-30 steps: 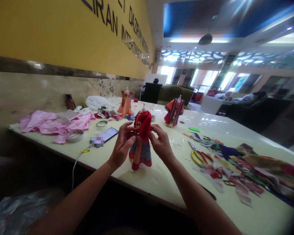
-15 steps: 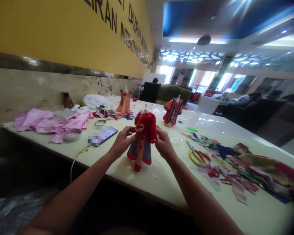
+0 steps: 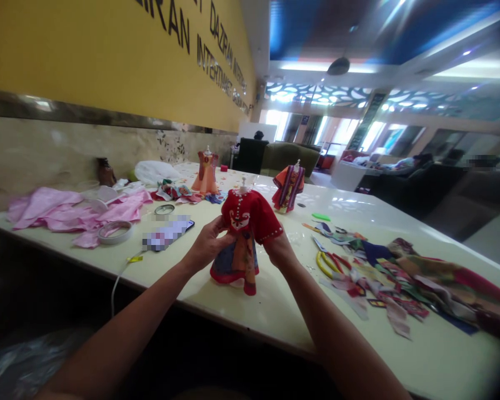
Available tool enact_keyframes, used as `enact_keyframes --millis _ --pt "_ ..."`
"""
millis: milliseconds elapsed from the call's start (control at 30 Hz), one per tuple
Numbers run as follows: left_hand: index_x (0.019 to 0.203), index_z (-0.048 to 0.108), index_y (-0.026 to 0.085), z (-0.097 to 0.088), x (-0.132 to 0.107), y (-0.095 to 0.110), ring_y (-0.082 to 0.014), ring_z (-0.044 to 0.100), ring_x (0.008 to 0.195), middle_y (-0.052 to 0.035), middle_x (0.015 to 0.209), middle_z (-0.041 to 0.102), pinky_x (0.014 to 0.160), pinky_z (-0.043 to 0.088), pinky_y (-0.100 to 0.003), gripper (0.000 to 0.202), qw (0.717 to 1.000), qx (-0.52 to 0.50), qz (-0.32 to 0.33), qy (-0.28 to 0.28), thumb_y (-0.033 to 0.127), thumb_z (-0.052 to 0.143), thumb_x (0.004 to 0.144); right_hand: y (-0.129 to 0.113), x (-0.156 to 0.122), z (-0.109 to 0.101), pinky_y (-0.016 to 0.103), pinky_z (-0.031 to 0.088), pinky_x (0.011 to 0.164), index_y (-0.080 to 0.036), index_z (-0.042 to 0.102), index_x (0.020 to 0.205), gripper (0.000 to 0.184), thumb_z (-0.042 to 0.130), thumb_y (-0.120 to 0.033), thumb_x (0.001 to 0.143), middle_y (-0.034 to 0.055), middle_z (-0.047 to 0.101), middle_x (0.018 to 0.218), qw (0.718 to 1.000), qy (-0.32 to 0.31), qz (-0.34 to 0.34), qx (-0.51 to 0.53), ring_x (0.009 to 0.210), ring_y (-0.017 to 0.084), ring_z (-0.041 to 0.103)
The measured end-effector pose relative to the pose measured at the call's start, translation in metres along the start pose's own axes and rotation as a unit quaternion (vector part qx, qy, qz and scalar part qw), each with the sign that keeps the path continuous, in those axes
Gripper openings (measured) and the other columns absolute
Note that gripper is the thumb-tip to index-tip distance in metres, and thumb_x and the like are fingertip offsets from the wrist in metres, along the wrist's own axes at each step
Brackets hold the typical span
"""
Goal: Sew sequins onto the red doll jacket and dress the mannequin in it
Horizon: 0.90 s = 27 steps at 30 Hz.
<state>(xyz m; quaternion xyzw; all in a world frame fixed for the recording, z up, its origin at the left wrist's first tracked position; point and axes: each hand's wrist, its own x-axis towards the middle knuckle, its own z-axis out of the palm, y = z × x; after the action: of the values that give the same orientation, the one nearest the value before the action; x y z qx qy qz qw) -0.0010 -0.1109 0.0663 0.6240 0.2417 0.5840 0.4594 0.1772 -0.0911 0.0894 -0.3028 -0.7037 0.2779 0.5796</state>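
Note:
A small dressed mannequin (image 3: 235,261) stands upright on the table in front of me. It wears a red top (image 3: 244,208) with white bead trim and a white motif, above a blue and orange skirt with a red hem. My left hand (image 3: 208,244) is closed on its side at the waist, thumb in front. The red sleeve on the right is spread outward over my right hand (image 3: 277,253), hiding those fingers, so their grip cannot be seen.
Two other dressed mannequins, one orange (image 3: 206,175) and one striped (image 3: 289,189), stand farther back. To the right lie scissors (image 3: 327,261) and fabric scraps (image 3: 395,278). Pink cloth (image 3: 54,208), a tape roll (image 3: 115,232) and a cabled phone (image 3: 169,233) are left.
The mannequin has turned so its beaded front faces me more. Its right-hand sleeve, which hung down, now spreads outward over my right hand. My left hand stays at the waist.

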Motion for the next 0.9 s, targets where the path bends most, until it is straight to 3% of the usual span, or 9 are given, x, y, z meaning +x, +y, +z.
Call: enact_keyframes --millis 133,200,333,433,567,900 --pt "0.117 0.064 0.019 -0.001 -0.002 -0.001 -0.0282 0.059 0.116 -0.0087 0.119 0.068 0.099 0.045 -0.039 0.041 0.999 0.019 0.006 0.025 0.03 0.073 0.078 -0.001 0.0 -0.008 0.028 0.048 0.06 -0.021 0.065 0.082 0.035 0.045 -0.048 0.093 0.0001 0.062 0.071 0.996 0.044 0.026 0.069 0.064 0.015 0.055" --pt "0.118 0.062 0.018 0.0 -0.001 0.0 -0.0282 0.059 0.115 -0.0093 0.119 0.067 0.098 0.046 -0.039 0.044 0.999 0.028 0.01 0.034 0.031 0.073 0.078 -0.004 -0.001 -0.012 0.03 0.05 0.065 -0.022 0.064 0.092 0.041 0.036 -0.052 0.096 0.0017 0.064 0.079 0.997 0.051 0.009 0.048 0.07 0.017 0.059" --pt "0.12 0.06 0.017 0.001 0.006 0.004 -0.0272 0.061 0.112 -0.0104 0.12 0.066 0.095 0.048 -0.038 0.045 0.997 0.057 0.015 0.051 0.032 0.071 0.079 -0.014 -0.002 -0.014 0.04 0.05 0.083 -0.024 0.056 0.112 0.038 0.065 -0.047 0.083 0.0069 0.062 0.106 0.983 0.107 -0.114 -0.092 0.094 0.023 0.06" --pt "0.119 0.061 0.017 -0.001 0.012 0.002 -0.0262 0.061 0.11 -0.0099 0.118 0.067 0.094 0.048 -0.037 0.042 0.996 0.071 0.018 0.053 0.031 0.069 0.08 -0.018 0.001 -0.01 0.047 0.043 0.096 -0.025 0.054 0.118 0.048 0.074 -0.038 0.076 0.0098 0.059 0.116 0.953 0.086 -0.192 -0.219 0.11 0.028 0.054" --pt "0.118 0.061 0.016 -0.003 0.018 -0.003 -0.0253 0.063 0.106 -0.009 0.113 0.068 0.091 0.05 -0.037 0.042 0.998 0.043 0.018 0.049 0.029 0.07 0.079 -0.014 0.012 -0.002 0.047 0.044 0.093 -0.024 0.052 0.123 0.045 0.068 -0.032 0.082 0.0096 0.061 0.111 0.951 0.053 -0.168 -0.252 0.105 0.027 0.056" --pt "0.119 0.062 0.018 -0.008 0.022 0.002 -0.024 0.065 0.1 -0.008 0.111 0.069 0.087 0.052 -0.035 0.04 1.0 0.02 0.009 0.007 0.035 0.069 0.083 -0.015 0.026 0.002 0.041 0.046 0.085 -0.023 0.057 0.1 0.02 0.065 -0.028 0.082 0.006 0.064 0.097 0.965 0.061 -0.154 -0.204 0.092 0.023 0.06"
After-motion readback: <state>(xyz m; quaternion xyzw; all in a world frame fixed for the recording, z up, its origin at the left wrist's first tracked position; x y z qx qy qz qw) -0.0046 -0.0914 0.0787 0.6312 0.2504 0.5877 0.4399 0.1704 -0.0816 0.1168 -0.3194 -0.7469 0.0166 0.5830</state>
